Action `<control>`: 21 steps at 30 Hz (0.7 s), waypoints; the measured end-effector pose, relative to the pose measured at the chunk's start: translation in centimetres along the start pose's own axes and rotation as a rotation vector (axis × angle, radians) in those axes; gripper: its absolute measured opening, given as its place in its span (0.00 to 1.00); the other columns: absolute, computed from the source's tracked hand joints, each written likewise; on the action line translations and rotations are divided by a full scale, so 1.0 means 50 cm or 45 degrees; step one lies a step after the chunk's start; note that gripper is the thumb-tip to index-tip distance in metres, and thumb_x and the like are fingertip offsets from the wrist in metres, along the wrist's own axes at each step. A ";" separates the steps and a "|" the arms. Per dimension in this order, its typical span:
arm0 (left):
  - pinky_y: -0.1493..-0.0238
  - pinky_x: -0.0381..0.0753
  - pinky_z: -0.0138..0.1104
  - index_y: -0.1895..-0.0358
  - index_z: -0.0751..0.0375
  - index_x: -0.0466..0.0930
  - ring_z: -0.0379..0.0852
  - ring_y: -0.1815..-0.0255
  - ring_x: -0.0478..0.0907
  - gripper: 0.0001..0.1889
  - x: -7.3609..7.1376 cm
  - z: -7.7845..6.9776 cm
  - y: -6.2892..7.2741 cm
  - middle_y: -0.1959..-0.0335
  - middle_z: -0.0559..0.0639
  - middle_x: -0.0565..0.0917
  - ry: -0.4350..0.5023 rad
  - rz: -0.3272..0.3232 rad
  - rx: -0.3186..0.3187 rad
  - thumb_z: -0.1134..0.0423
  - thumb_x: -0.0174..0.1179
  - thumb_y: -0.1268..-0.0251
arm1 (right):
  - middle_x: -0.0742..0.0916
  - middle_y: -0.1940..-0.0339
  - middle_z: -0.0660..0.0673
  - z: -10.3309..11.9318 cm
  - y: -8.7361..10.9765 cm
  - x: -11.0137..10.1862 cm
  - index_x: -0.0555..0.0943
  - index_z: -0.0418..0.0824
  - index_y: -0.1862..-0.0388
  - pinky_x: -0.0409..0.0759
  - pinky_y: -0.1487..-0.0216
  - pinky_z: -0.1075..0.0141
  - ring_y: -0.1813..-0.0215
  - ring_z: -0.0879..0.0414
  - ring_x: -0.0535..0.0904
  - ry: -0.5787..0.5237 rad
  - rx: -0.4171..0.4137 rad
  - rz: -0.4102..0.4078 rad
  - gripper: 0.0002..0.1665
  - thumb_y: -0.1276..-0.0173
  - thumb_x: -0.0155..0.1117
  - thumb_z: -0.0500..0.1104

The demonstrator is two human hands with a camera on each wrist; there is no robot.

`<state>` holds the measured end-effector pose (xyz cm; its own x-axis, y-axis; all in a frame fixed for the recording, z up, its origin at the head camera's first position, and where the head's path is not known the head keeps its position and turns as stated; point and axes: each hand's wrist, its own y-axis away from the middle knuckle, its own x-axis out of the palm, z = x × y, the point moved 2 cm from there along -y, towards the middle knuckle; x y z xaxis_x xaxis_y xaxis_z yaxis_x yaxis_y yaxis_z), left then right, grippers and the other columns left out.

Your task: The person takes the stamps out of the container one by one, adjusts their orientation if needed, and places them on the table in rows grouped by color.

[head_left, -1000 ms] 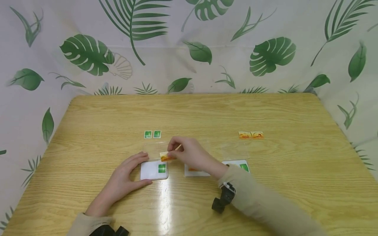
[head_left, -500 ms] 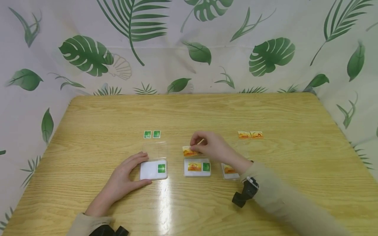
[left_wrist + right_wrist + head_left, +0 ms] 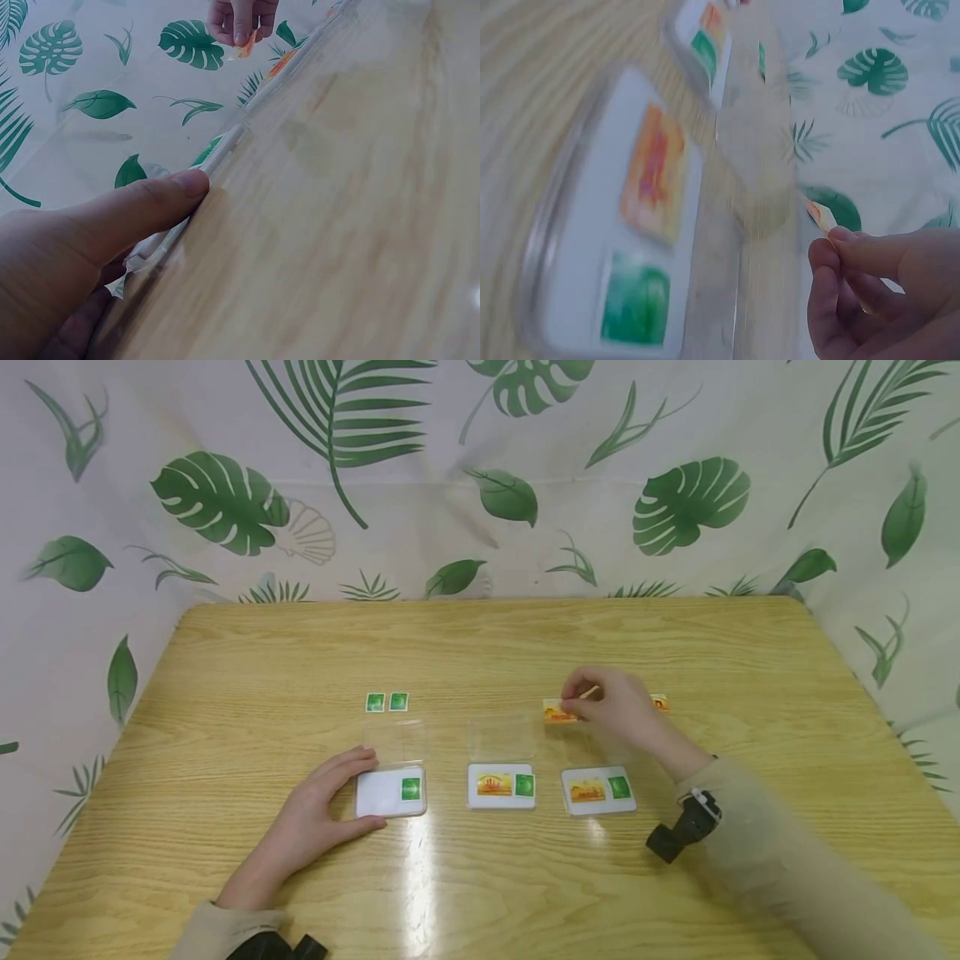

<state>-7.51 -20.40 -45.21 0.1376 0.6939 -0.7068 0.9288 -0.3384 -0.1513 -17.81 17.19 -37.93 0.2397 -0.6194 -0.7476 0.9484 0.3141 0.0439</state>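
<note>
My left hand (image 3: 322, 810) holds the left clear plastic case (image 3: 378, 793), fingers at its upper left and thumb (image 3: 161, 199) along its near edge. A white insert and a small green stamp (image 3: 411, 788) lie in that case, and its transparent lid (image 3: 395, 742) is folded back. Raised over the table, my right hand (image 3: 618, 706) pinches an orange-yellow stamp (image 3: 557, 712) between thumb and forefinger. Below it, the right case (image 3: 598, 806) bears an orange stamp and a green stamp, as does the middle case (image 3: 501, 803).
Two green stamps (image 3: 386, 702) lie side by side behind the left case. Part of another orange-yellow stamp (image 3: 660, 702) shows behind my right hand. The wooden table (image 3: 487, 643) ends at a leaf-patterned cloth (image 3: 420, 535).
My right hand has moved right with the orange-yellow stamp, from near the left case, past the middle one, to behind the right case. My left hand has stayed in place.
</note>
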 end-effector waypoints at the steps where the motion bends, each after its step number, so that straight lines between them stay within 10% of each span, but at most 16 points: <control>1: 0.31 0.60 0.49 0.39 0.57 0.74 0.51 0.31 0.63 0.37 0.000 0.000 0.001 0.33 0.50 0.70 0.002 0.000 -0.002 0.51 0.76 0.56 | 0.85 0.62 0.44 -0.009 -0.002 -0.006 0.81 0.41 0.64 0.81 0.64 0.60 0.63 0.51 0.81 0.014 0.013 -0.008 0.04 0.35 0.66 0.39; 21: 0.32 0.61 0.50 0.39 0.58 0.75 0.52 0.32 0.63 0.37 0.001 -0.002 0.002 0.33 0.51 0.70 -0.002 -0.004 -0.001 0.52 0.76 0.56 | 0.84 0.65 0.41 -0.088 -0.029 -0.029 0.80 0.35 0.65 0.79 0.62 0.58 0.60 0.48 0.79 0.155 0.024 -0.004 0.03 0.35 0.65 0.35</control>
<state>-7.36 -20.33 -45.20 0.1339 0.6943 -0.7072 0.9296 -0.3353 -0.1531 -20.44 20.78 -39.83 0.2112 -0.5281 -0.8225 0.9531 0.2979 0.0534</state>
